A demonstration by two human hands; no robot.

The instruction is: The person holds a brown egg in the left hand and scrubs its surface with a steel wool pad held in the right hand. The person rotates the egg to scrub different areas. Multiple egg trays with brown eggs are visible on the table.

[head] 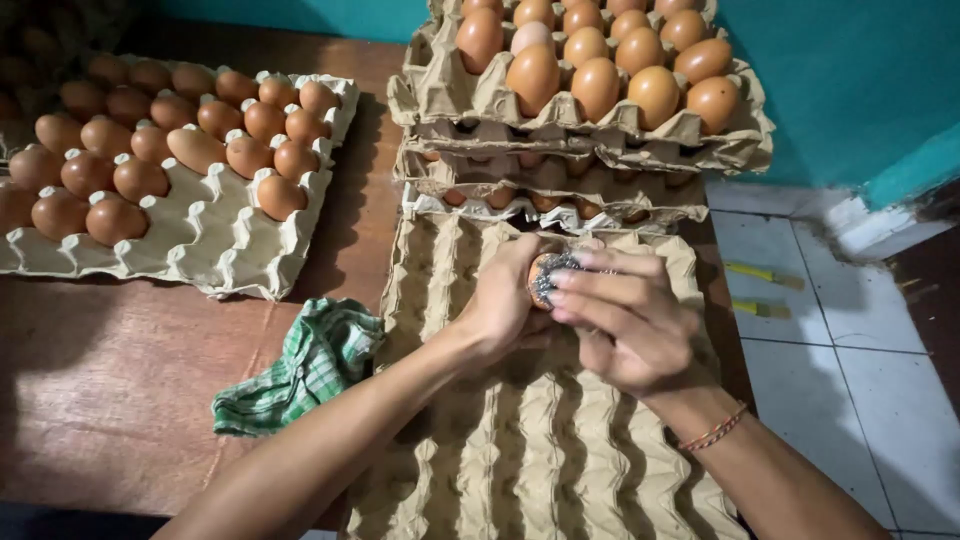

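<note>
A brown wooden worktop (pixel 120 370) carries an empty cardboard egg tray (pixel 530 440) at the front, a stack of filled trays (pixel 590 150) behind it, and a partly filled tray (pixel 200 240) to the left. A green checked cloth (pixel 300 370) lies beside the empty tray. Above that tray, the left hand (pixel 500 300) grips a brown egg (pixel 540 278); the right hand (pixel 630 320) fingers (pixel 590 282) press a steel scourer (pixel 552 272) against it

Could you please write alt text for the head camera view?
The left hand holds a brown egg while the right hand rubs it with a metal scourer above an empty cardboard egg tray; filled trays stand behind.
</note>
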